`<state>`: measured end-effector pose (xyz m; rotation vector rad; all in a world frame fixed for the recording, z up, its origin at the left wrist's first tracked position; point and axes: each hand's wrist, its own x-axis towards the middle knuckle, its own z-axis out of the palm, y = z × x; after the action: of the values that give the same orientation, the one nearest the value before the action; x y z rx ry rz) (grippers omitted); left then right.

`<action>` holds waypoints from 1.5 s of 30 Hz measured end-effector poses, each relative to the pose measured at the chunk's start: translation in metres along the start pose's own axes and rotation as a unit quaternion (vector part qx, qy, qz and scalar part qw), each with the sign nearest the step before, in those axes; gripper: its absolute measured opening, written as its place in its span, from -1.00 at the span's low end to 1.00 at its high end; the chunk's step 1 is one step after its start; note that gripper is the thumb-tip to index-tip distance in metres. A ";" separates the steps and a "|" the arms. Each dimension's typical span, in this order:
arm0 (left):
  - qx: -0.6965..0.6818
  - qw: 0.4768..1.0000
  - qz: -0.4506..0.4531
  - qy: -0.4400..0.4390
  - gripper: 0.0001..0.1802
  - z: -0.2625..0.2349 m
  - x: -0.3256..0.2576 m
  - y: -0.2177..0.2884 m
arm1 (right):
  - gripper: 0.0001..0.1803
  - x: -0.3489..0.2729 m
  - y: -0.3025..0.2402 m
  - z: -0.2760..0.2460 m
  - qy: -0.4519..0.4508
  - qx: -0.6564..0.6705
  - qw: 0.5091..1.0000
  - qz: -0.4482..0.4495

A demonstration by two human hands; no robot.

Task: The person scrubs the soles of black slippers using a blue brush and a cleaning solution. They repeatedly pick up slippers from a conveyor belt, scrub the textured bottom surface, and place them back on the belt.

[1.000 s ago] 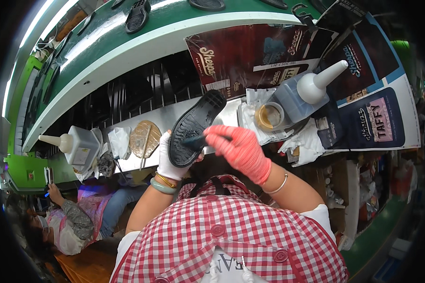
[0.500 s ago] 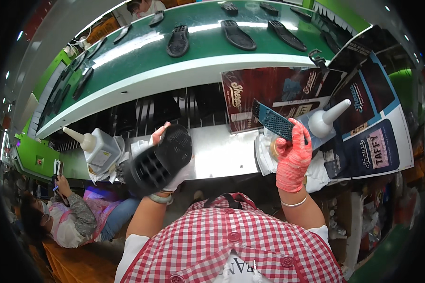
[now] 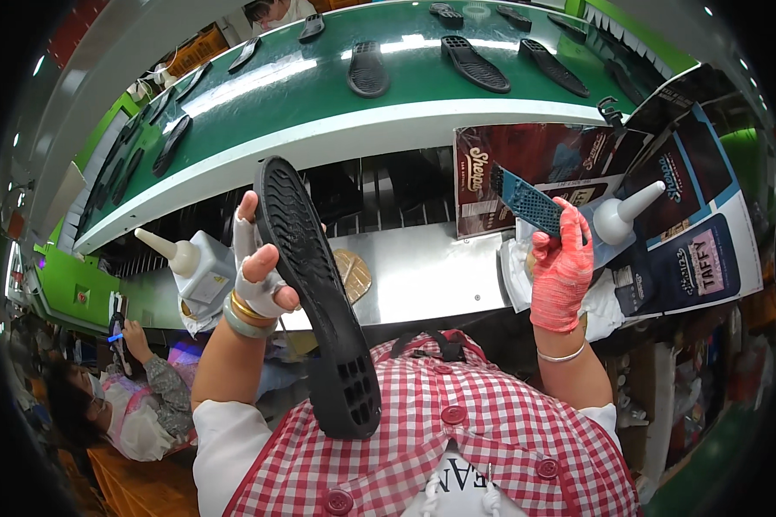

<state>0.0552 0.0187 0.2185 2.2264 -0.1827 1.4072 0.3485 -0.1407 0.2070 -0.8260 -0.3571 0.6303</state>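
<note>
A black shoe sole (image 3: pixel 306 267) stands nearly upright in front of me, its ridged tread turned to my view and its square-celled end low over my checked apron (image 3: pixel 483 405). My left hand (image 3: pixel 257 258), in a white fingerless glove, holds it by its left edge; some fingers are hidden behind it. In my right hand (image 3: pixel 565 271), gloved in pink, is a small blue brush (image 3: pixel 528 202) with dark bristles at its upper left end, held apart from the sole. Beside that hand stands a white squeeze bottle (image 3: pixel 616 220) with a pointed nozzle.
Black soles (image 3: pixel 474 65) lie spaced along the green conveyor belt (image 3: pixel 319 116) beyond its white rail. A second nozzle bottle (image 3: pixel 200 267) stands on the left of the metal ledge (image 3: pixel 440 267), with a brown round pad (image 3: pixel 353 274) mid-ledge. Printed cardboard (image 3: pixel 500 172) screens the right. Another person (image 3: pixel 138 396) sits left.
The left hand has turned the sole from a slant to nearly upright, its square-celled end swinging down toward the apron. The brush is still in the right hand. The whole view has shifted slightly.
</note>
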 end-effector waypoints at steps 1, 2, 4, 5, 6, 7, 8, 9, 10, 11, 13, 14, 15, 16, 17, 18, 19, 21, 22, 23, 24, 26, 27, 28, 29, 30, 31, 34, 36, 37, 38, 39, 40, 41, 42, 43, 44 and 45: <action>-0.010 1.000 -0.002 -0.002 -0.41 -0.004 0.001 0.001 | -0.73 -0.001 0.003 0.003 0.000 -0.001 1.000 0.004; -0.007 1.000 0.000 0.001 -0.41 -0.009 0.003 0.000 | -0.73 -0.002 0.007 0.007 0.001 0.003 1.000 0.004; -0.012 1.000 0.000 0.007 -0.40 -0.019 -0.004 -0.002 | -0.74 -0.005 0.014 0.011 0.006 0.000 1.000 0.007; -0.013 1.000 0.001 0.010 -0.39 -0.025 -0.006 -0.004 | -0.74 -0.006 0.018 0.014 0.007 -0.001 1.000 0.009; -0.030 0.999 -0.010 0.006 -0.40 -0.030 -0.010 -0.004 | -0.75 -0.007 0.022 0.018 0.006 -0.002 1.000 0.009; -0.046 0.999 -0.022 0.003 -0.40 -0.035 -0.014 -0.002 | -0.76 -0.009 0.026 0.021 0.004 -0.004 1.000 0.008; -0.054 0.998 -0.024 0.000 -0.40 -0.038 -0.015 -0.002 | -0.76 -0.011 0.029 0.023 0.003 -0.006 1.000 0.008; -0.062 0.998 -0.027 -0.004 -0.40 -0.042 -0.016 -0.003 | -0.77 -0.012 0.032 0.025 0.005 -0.013 1.000 0.011; -0.062 0.998 -0.020 -0.008 -0.40 -0.044 -0.013 -0.001 | -0.77 -0.014 0.035 0.027 0.007 -0.019 1.000 0.014; -0.039 0.999 -0.011 -0.014 -0.41 -0.050 -0.015 -0.003 | -0.77 -0.015 0.038 0.031 0.006 -0.024 1.000 0.016; 0.027 0.999 0.008 -0.028 -0.43 -0.066 -0.025 -0.011 | -0.78 -0.020 0.044 0.038 0.011 -0.040 0.999 0.021; 0.058 0.998 -0.021 -0.018 -0.42 -0.064 -0.022 -0.011 | -0.78 -0.021 0.048 0.039 0.011 -0.056 0.998 0.019; 0.092 0.994 -0.050 -0.010 -0.41 -0.063 -0.018 -0.011 | -0.78 -0.020 0.051 0.040 0.008 -0.070 0.997 0.016; 0.123 0.989 -0.081 -0.005 -0.41 -0.062 -0.014 -0.010 | -0.77 -0.021 0.055 0.040 0.006 -0.070 0.997 0.020; 0.115 0.983 -0.146 -0.005 -0.33 -0.056 -0.020 -0.008 | -0.76 -0.023 0.051 0.041 0.027 -0.086 0.996 0.021; 0.120 0.970 -0.213 -0.005 -0.26 -0.055 -0.031 0.001 | -0.76 -0.024 0.055 0.042 0.026 -0.081 0.996 0.024; 0.057 0.962 -0.265 0.035 -0.22 -0.053 -0.038 0.005 | -0.76 -0.023 0.059 0.042 0.027 -0.078 0.996 0.025; -0.149 0.917 -0.333 0.160 -0.17 -0.044 -0.047 0.005 | -0.78 -0.022 0.063 0.033 0.036 -0.073 0.997 0.017; -0.304 0.854 -0.359 0.222 -0.18 -0.049 -0.044 0.006 | -0.78 -0.020 0.066 0.030 0.035 -0.062 0.997 0.017; -0.383 0.816 -0.360 0.240 -0.18 -0.059 -0.038 0.003 | -0.78 -0.020 0.069 0.028 0.034 -0.053 0.998 0.020; -0.408 0.793 -0.363 0.271 -0.18 -0.064 -0.033 -0.001 | -0.78 -0.020 0.071 0.029 0.036 -0.053 0.998 0.020; -0.409 0.789 -0.345 0.303 -0.23 -0.076 -0.021 -0.023 | -0.77 -0.021 0.075 0.026 0.055 -0.055 0.997 0.022; -0.455 0.792 -0.328 0.242 -0.28 -0.091 -0.015 -0.042 | -0.77 -0.021 0.078 0.025 0.066 -0.054 0.996 0.022; -0.476 0.750 -0.350 0.297 -0.28 -0.100 0.003 -0.056 | -0.77 -0.020 0.081 0.025 0.064 -0.045 0.997 0.026; -0.497 0.701 -0.372 0.350 -0.29 -0.109 0.023 -0.071 | -0.77 -0.019 0.083 0.028 0.054 -0.039 0.998 0.022; -0.497 0.708 -0.369 0.341 -0.29 -0.129 0.032 -0.094 | -0.78 -0.019 0.087 0.036 0.036 -0.029 0.999 0.026; -0.498 0.711 -0.369 0.331 -0.29 -0.143 0.028 -0.123 | -0.78 -0.021 0.093 0.042 0.020 -0.021 0.999 0.030; -0.422 0.656 -0.516 0.354 -0.30 -0.133 0.021 -0.145 | -0.76 -0.022 0.087 0.045 0.050 -0.026 0.998 0.002; -0.356 0.724 -0.505 0.307 -0.32 -0.144 0.003 -0.159 | -0.75 -0.022 0.091 0.026 0.078 -0.028 0.997 0.006; -0.273 0.763 -0.494 0.315 -0.42 -0.165 0.000 -0.173 | -0.76 -0.023 0.095 0.018 0.089 -0.043 0.995 0.006; -0.159 0.818 -0.457 0.311 -0.54 -0.193 -0.009 -0.193 | -0.77 -0.026 0.096 0.020 0.111 -0.039 0.993 0.011; 0.098 0.855 -0.439 0.259 -0.60 -0.223 -0.010 -0.202 | -0.78 -0.029 0.096 0.021 0.132 -0.037 0.990 0.015; 0.336 0.845 -0.373 0.183 -0.59 -0.261 -0.016 -0.218 | -0.78 -0.032 0.098 0.020 0.136 -0.039 0.990 0.013; 0.463 0.787 -0.378 0.150 -0.53 -0.285 -0.018 -0.226 | -0.78 -0.035 0.101 0.015 0.143 -0.041 0.989 0.008; 0.520 0.741 -0.412 0.111 -0.49 -0.315 -0.021 -0.232 | -0.78 -0.039 0.104 0.012 0.149 -0.040 0.988 0.006; 0.571 0.689 -0.440 0.068 -0.45 -0.337 -0.025 -0.239 | -0.78 -0.044 0.106 0.009 0.166 -0.048 0.985 0.007; 0.601 0.631 -0.488 0.043 -0.40 -0.348 -0.020 -0.236 | -0.78 -0.048 0.108 0.007 0.183 -0.055 0.981 0.009; 0.627 0.569 -0.531 0.016 -0.35 -0.356 -0.019 -0.234 | -0.78 -0.053 0.108 0.004 0.203 -0.063 0.977 0.011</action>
<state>-0.1564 0.3883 0.2456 2.1702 2.4237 0.7277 0.2655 -0.1175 0.1234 -1.0565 -0.0163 0.4474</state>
